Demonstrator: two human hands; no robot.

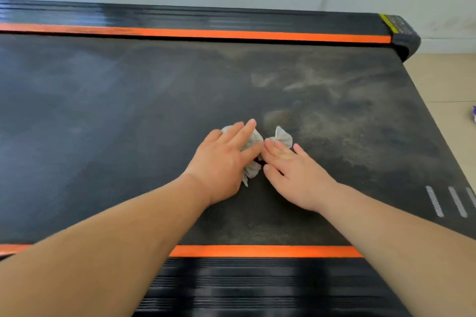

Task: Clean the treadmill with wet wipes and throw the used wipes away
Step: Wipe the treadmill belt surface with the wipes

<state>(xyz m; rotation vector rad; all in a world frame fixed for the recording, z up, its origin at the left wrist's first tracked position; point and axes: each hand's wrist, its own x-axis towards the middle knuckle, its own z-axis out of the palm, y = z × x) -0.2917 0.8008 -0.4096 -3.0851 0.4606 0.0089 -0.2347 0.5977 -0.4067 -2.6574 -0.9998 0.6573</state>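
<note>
Head cam: L hand (221,162) & R hand (296,175) flat, my fingers straight, pressing crumpled wet wipe (283,135) onto mid treadmill belt (128,123); wipe's prob light, soft, limp, so I'd pinch its bunched middle btw hands.

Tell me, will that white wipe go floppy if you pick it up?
Probably floppy: the wipe is crumpled into soft folds under the left hand and right hand. It looks thin, so likely very light. Pushed along the textured treadmill belt, it may bunch up rather than slide flat.
</note>
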